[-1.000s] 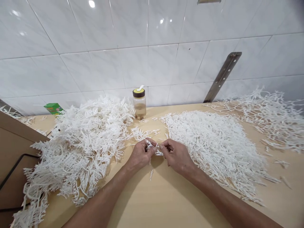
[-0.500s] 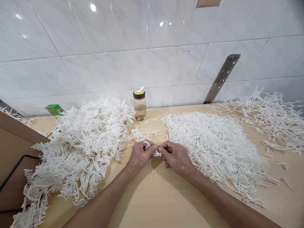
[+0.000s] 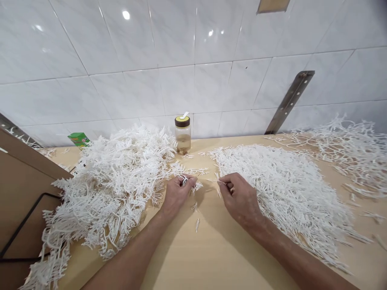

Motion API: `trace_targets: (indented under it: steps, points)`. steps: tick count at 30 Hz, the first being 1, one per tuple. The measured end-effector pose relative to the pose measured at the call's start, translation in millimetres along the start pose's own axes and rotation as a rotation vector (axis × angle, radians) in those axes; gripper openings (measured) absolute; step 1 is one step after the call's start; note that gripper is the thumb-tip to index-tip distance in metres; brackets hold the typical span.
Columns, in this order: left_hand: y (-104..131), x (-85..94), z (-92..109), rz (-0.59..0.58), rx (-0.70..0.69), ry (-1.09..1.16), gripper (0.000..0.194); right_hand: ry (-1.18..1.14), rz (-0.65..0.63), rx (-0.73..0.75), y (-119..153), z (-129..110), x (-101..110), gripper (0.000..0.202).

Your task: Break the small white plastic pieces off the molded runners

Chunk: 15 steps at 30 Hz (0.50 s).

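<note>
My left hand (image 3: pixel 179 192) is closed around a small white branched piece (image 3: pixel 198 186), whose tips stick out past the thumb. Something small and dark also shows between its fingers, too small to name. My right hand (image 3: pixel 238 195) pinches a thin white branched strand (image 3: pixel 218 180) between thumb and fingertips, just left of a flat spread of white strands (image 3: pixel 281 181). A gap of bare tabletop lies between the hands. Left of my left hand rises a tangled heap of white branched pieces (image 3: pixel 121 173). A few loose bits (image 3: pixel 197 224) lie below the hands.
A lidded jar of pale brown liquid (image 3: pixel 183 137) stands at the back of the table (image 3: pixel 193 257). A small green box (image 3: pixel 79 139) is behind the heap. A cardboard box (image 3: pixel 27 193) borders the left. Looser white netting (image 3: pixel 356 149) lies far right, near a metal bracket (image 3: pixel 290 102).
My hands were together at the white piece; my right hand has pulled away to the right with a thin strand in its fingertips. The whole view has shifted slightly.
</note>
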<state>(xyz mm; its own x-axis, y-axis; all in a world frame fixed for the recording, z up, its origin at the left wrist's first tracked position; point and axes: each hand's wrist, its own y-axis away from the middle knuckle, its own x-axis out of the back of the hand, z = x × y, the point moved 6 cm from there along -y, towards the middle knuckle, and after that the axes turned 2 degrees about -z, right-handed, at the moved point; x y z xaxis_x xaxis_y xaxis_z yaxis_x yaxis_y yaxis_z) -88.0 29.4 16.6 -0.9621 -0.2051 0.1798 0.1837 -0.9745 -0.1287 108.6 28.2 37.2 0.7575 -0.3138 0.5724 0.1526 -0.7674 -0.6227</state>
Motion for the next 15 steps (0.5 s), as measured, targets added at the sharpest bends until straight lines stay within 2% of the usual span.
trace_targets:
  steps: [4,6,10,15]
  points:
    - [2,-2.8,-3,0.000,-0.016,-0.046,0.022,0.045,0.015,-0.012,-10,4,12,0.024]
    - [2,-5.0,-4,-0.014,-0.029,-0.058,0.020,-0.021,-0.036,-0.059,-9,2,10,0.021]
    - [4,-9.6,-5,-0.053,-0.043,-0.074,0.019,-0.184,-0.276,-0.209,2,-4,-13,0.026]
    - [4,-6.0,-4,0.029,-0.029,-0.029,0.021,-0.494,-0.447,-0.453,16,-6,-41,0.030]
